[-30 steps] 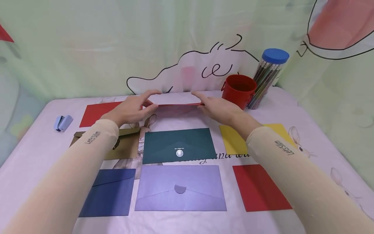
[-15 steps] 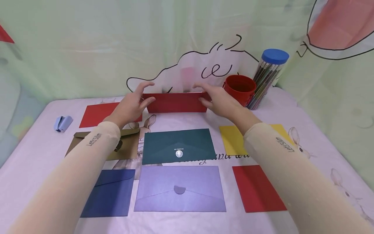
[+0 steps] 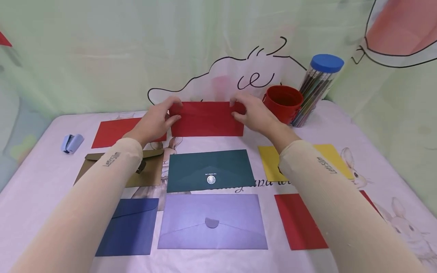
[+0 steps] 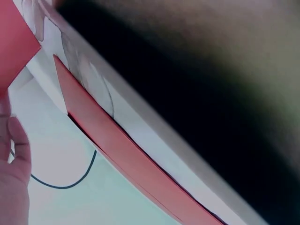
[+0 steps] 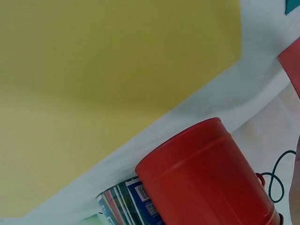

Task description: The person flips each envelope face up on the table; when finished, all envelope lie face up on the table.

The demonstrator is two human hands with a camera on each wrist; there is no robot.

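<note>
Red bucket (image 3: 282,102) and pencil tube (image 3: 315,89) crowd the right hand (image 3: 254,113).

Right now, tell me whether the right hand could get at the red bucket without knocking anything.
Probably yes. The right hand grips one end of the red envelope, and the red bucket stands just beside it with nothing between them. It would have to let go of the envelope first. The pencil tube sits behind the bucket.

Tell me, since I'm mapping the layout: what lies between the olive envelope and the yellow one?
In the head view, the dark green envelope lies flat between the olive envelope and the yellow envelope, its seal facing up.
</note>
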